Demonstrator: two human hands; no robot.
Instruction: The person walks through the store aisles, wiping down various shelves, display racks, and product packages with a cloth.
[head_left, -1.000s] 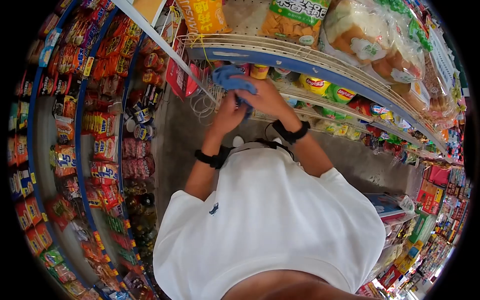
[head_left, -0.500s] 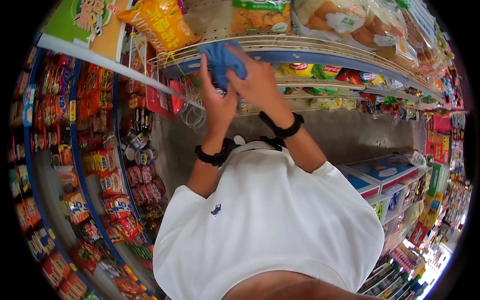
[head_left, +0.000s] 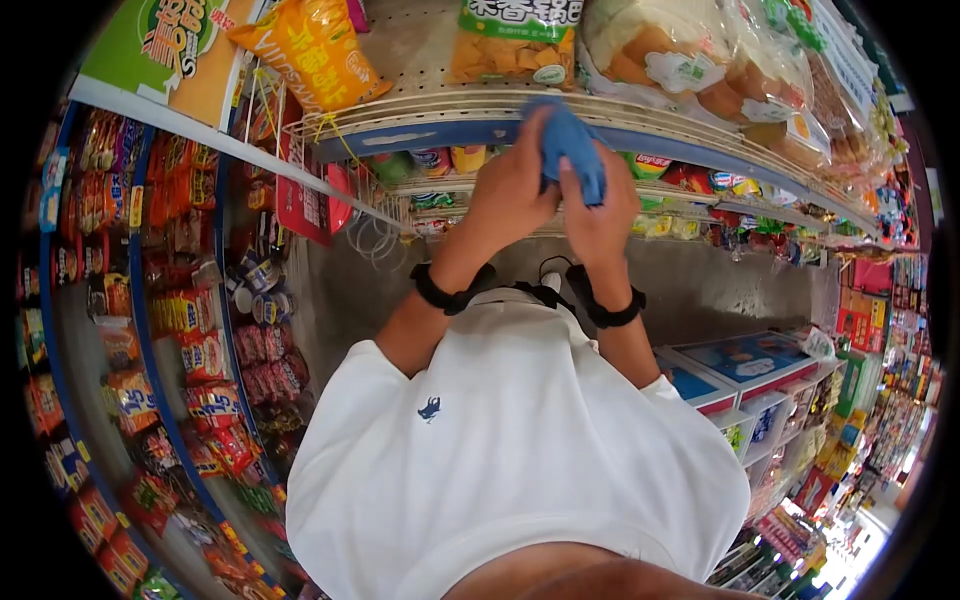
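A bunched blue cloth (head_left: 574, 150) is between my hands, in front of the wire rail (head_left: 440, 103) and blue edge strip (head_left: 435, 132) of a shelf. My right hand (head_left: 606, 208) is closed round the cloth's right side, the thumb in front of it. On the other side, my left hand (head_left: 512, 190) grips the cloth's left part, its fingers smeared by motion and partly hidden. Just above the cloth, a bag of snack chips (head_left: 515, 45) with a green top stands on the shelf. Both wrists wear black bands.
An orange snack bag (head_left: 315, 55) leans at the shelf's left end. Packaged bread (head_left: 655, 55) sits to the right. Below are lower shelves with snack packs (head_left: 652, 165). A metal bar (head_left: 215, 140) and wire hooks (head_left: 378, 235) jut out at left. Low boxes (head_left: 745, 360) stand behind at right.
Both hands have moved right along the shelf edge with the blue cloth, from near the orange bag to below the chips bag. The view has shifted slightly.
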